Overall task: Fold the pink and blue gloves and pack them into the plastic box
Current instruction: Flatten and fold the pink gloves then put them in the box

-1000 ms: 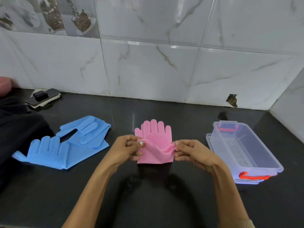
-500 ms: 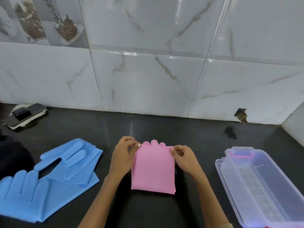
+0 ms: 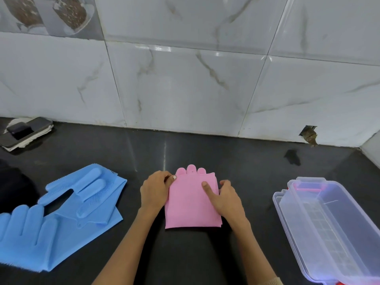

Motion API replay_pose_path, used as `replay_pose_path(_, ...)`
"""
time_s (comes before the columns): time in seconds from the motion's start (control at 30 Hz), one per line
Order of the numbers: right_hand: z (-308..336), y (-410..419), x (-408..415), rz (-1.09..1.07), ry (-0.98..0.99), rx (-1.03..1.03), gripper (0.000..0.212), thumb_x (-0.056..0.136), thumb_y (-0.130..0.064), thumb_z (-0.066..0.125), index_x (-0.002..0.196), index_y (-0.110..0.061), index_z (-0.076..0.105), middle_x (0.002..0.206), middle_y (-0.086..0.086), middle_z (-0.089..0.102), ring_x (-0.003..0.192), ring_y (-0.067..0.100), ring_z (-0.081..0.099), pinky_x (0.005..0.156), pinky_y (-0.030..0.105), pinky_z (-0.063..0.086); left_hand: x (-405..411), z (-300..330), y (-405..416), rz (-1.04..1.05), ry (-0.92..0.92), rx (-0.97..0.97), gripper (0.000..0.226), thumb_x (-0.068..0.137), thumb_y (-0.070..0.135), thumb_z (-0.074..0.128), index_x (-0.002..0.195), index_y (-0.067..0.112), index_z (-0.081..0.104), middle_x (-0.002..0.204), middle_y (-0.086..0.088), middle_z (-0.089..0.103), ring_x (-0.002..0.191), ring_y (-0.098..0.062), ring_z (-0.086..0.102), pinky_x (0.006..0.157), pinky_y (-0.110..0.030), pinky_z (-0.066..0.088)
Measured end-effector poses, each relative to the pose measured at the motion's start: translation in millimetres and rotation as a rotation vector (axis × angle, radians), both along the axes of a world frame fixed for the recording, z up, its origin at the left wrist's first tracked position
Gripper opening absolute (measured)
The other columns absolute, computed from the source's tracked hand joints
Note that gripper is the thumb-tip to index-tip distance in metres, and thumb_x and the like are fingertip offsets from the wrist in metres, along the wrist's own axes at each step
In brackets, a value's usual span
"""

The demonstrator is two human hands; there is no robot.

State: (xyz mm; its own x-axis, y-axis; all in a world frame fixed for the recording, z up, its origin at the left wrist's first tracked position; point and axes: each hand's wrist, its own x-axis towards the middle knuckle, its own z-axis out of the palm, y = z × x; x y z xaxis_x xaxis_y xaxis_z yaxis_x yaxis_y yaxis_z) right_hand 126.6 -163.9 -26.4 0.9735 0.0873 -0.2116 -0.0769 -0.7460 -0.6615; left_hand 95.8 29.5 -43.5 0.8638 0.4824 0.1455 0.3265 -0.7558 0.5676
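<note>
The pink gloves lie folded into a square on the black counter, with fingertips poking out past the far edge. My left hand pinches the fold's far left corner. My right hand rests on the right side, with its thumb pressed flat on the pink surface. Two blue gloves lie unfolded at the left, one farther back and one nearer. The clear plastic box stands open and empty at the right.
A phone on a white pad sits at the back left by the tiled wall. Dark cloth lies at the left edge. A red latch shows at the box's near end. A hole in the wall tile is at the back right.
The cuff half of the pink gloves was folded up over the fingers and laid flat. My right hand went from pinching the far edge to pressing down on the fold.
</note>
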Motion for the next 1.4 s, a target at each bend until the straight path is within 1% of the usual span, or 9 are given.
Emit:
replay_pose_path(0.17, -10.8, 19.8, -26.3, -0.046, -0.220, -0.396, 0.049, 0.099, -0.049, 0.026, 0.121, -0.010, 0.043, 0.117, 0.006, 0.048, 0.102, 0.019, 0.055, 0.066, 0.028, 0.041, -17.3, 13.1, -21.3, 0.188, -0.011, -0.203, 0.041, 0.095, 0.050, 0.041, 0.108, 0.016, 0.060, 0.108, -0.005, 0.062, 0.085, -0.011, 0.054, 0.073, -0.027, 0.043)
replay_pose_path(0.3, -10.4, 25.5, -25.0, -0.057, -0.220, -0.488, 0.047, 0.101, -0.045, 0.022, 0.118, -0.007, 0.045, 0.115, 0.007, 0.052, 0.098, 0.019, 0.058, 0.062, 0.027, 0.040, -40.9, 16.3, -50.6, 0.313, 0.289, -0.250, 0.079, 0.085, 0.074, 0.023, 0.118, 0.008, 0.049, 0.117, -0.010, 0.055, 0.102, -0.027, 0.057, 0.076, -0.036, 0.041)
replay_pose_path(0.4, -8.1, 25.8, -25.1, -0.047, -0.203, -0.489, 0.051, 0.099, -0.047, 0.024, 0.116, -0.005, 0.047, 0.114, 0.009, 0.057, 0.099, 0.022, 0.060, 0.065, 0.028, 0.041, -47.2, 18.3, -61.0, 0.268, 0.419, -0.183, 0.073, 0.088, 0.068, 0.032, 0.123, 0.005, 0.048, 0.123, -0.012, 0.057, 0.110, -0.030, 0.058, 0.085, -0.038, 0.045)
replay_pose_path(0.6, 2.0, 11.4, -29.8, 0.030, -0.162, -0.232, 0.049, 0.098, -0.047, 0.032, 0.115, -0.003, 0.047, 0.113, 0.015, 0.056, 0.099, 0.030, 0.059, 0.076, 0.035, 0.043, -60.4, 21.4, -65.5, 0.229, 0.326, -0.230, 0.051, 0.095, 0.052, 0.037, 0.112, 0.005, 0.051, 0.111, -0.011, 0.062, 0.100, -0.028, 0.061, 0.080, -0.037, 0.048)
replay_pose_path(0.83, 12.5, -5.2, -57.4, 0.232, 0.032, 0.355, 0.042, 0.099, -0.033, 0.038, 0.133, -0.022, 0.017, 0.115, 0.000, 0.052, 0.098, 0.024, 0.061, 0.087, 0.042, 0.051, -83.8, 20.9, -57.5, 0.187, 0.163, -0.552, 0.040, 0.095, 0.035, 0.050, 0.115, 0.003, 0.036, 0.119, -0.016, 0.055, 0.101, -0.028, 0.056, 0.084, -0.038, 0.045)
replay_pose_path(0.93, 6.5, -8.7, -74.2, 0.127, 0.150, 0.487, 0.051, 0.100, -0.029, 0.036, 0.142, -0.020, 0.008, 0.123, 0.007, 0.053, 0.099, 0.020, 0.060, 0.075, 0.027, 0.050, -98.8, 18.8, -48.7, 0.195, 0.198, -0.661, 0.053, 0.093, 0.035, 0.052, 0.128, 0.000, 0.035, 0.120, -0.014, 0.053, 0.102, -0.026, 0.054, 0.085, -0.037, 0.045)
replay_pose_path(1.13, -2.5, -5.4, -100.6, -0.041, 0.167, 0.512, 0.031, 0.100, -0.029, 0.035, 0.114, -0.004, 0.050, 0.094, 0.000, 0.054, 0.074, 0.008, 0.049, 0.058, 0.021, 0.038, -120.9, 19.6, -46.1, 0.160, 0.215, -0.771, 0.055, 0.097, 0.040, 0.042, 0.132, -0.001, 0.042, 0.121, -0.014, 0.055, 0.106, -0.027, 0.054, 0.088, -0.036, 0.043)
replay_pose_path(1.3, 4.9, -10.1, -114.1, -0.093, 0.087, 0.539, 0.033, 0.099, -0.019, 0.036, 0.101, 0.011, 0.052, 0.086, 0.016, 0.049, 0.076, 0.017, 0.042, 0.064, 0.028, 0.035, -127.5, 26.8, -59.3, 0.099, 0.134, -0.747, 0.049, 0.101, 0.035, 0.030, 0.135, 0.001, 0.040, 0.132, -0.016, 0.051, 0.118, -0.029, 0.050, 0.096, -0.038, 0.040)
replay_pose_path(1.4, 17.9, -26.9, -115.6, -0.124, 0.011, 0.548, 0.032, 0.099, -0.018, 0.039, 0.108, 0.009, 0.054, 0.105, 0.027, 0.060, 0.082, 0.024, 0.054, 0.078, 0.041, 0.050, -126.0, 36.9, -75.5, 0.025, 0.047, -0.747, 0.045, 0.102, 0.030, 0.029, 0.137, 0.004, 0.038, 0.133, -0.013, 0.051, 0.118, -0.027, 0.050, 0.096, -0.037, 0.039)
